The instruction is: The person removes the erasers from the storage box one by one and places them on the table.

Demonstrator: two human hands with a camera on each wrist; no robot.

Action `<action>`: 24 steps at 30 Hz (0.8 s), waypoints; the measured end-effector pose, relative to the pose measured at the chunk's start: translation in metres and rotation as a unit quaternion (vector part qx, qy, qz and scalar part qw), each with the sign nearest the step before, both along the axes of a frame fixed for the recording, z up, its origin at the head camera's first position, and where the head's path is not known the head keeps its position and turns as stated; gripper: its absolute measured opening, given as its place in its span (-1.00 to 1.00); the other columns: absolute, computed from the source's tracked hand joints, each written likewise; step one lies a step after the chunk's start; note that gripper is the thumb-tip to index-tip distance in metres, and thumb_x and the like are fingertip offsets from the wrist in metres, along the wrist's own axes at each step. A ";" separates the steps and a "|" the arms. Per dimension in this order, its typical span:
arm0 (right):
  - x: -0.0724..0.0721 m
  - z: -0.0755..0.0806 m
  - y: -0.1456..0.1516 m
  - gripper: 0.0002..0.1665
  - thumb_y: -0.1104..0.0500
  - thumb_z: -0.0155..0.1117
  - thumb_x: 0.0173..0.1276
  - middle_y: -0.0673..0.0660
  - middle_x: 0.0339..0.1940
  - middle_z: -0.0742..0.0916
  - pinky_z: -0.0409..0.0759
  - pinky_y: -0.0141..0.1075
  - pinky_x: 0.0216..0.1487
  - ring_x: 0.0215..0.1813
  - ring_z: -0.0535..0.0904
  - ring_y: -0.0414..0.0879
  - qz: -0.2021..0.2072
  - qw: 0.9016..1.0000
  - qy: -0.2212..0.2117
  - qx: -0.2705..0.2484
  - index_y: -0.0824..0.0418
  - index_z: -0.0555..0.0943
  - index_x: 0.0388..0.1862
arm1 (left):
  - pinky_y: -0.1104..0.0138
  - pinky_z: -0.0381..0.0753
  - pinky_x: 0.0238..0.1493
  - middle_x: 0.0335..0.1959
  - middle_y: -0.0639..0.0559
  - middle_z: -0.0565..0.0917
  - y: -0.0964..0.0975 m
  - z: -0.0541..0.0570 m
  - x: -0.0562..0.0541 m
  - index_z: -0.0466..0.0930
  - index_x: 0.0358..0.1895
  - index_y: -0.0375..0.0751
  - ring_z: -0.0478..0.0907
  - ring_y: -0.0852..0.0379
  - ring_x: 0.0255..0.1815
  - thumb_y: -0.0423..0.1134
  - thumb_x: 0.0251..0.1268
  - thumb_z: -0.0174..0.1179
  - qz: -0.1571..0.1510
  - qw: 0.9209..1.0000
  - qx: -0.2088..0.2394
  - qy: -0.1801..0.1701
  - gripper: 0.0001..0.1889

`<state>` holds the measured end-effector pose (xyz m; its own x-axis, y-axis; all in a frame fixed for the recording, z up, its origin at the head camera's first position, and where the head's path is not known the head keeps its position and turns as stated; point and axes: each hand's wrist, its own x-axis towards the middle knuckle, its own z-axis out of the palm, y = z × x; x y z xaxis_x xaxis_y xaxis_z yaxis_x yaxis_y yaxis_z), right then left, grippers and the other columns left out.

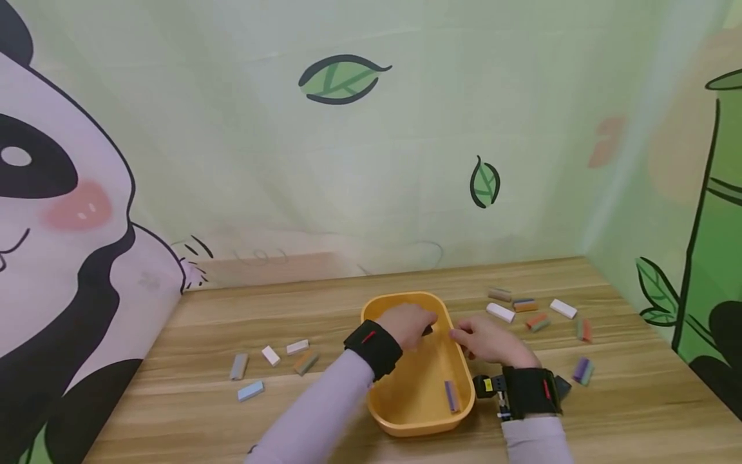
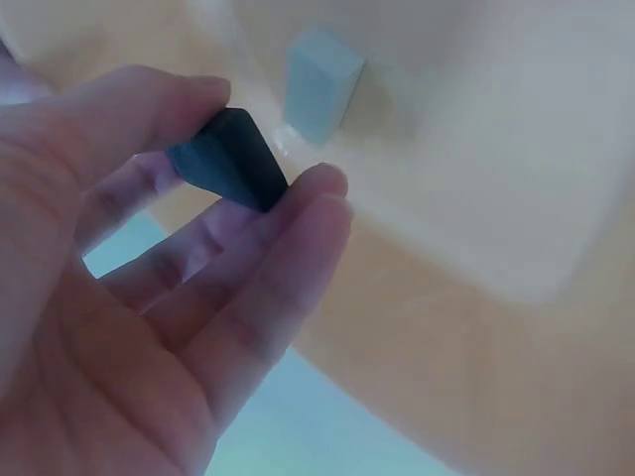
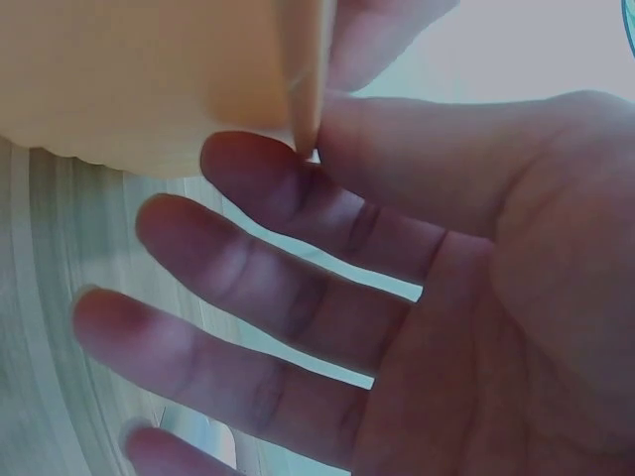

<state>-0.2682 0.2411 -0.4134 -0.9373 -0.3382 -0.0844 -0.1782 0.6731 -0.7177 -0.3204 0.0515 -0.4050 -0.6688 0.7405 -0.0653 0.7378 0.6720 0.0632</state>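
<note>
My left hand (image 1: 406, 325) is over the far part of a yellow plastic bin (image 1: 400, 430). Between thumb and fingertips it pinches a small black block (image 2: 233, 159), shown closely in the left wrist view. Beyond that block, a pale block (image 2: 319, 84) lies on the bin's floor; the left hand hides it from the head view. Near the bin's front right corner lies a purple and orange block (image 1: 452, 396). My right hand (image 1: 493, 340) grips the bin's right rim (image 3: 308, 79) between thumb and index finger, its other fingers spread below.
On the wooden table (image 1: 191, 419), several small blocks lie left of the bin, among them a light blue block (image 1: 251, 391). To the right are more, such as a white block (image 1: 563, 309) and a purple and green block (image 1: 583, 371). A printed curtain (image 1: 406, 161) hangs behind.
</note>
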 end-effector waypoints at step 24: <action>0.000 0.001 -0.003 -0.67 0.15 0.04 0.53 0.13 -0.56 0.59 0.39 -0.27 -0.47 -0.52 0.49 -0.08 -0.004 1.000 -0.004 0.011 0.20 0.55 -0.46 | 0.18 0.45 -0.21 -0.28 -0.07 0.58 -0.176 0.041 -0.038 0.53 -0.13 -0.33 0.43 0.06 -0.33 -0.42 0.19 0.25 0.087 0.990 0.102 -0.046 -0.81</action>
<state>-0.2684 0.2386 -0.4125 -0.9394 -0.3279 -0.1000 -0.1661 0.6905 -0.7040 -0.3579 -0.1242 -0.3637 -0.7851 0.6193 0.0082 0.5977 0.7541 0.2723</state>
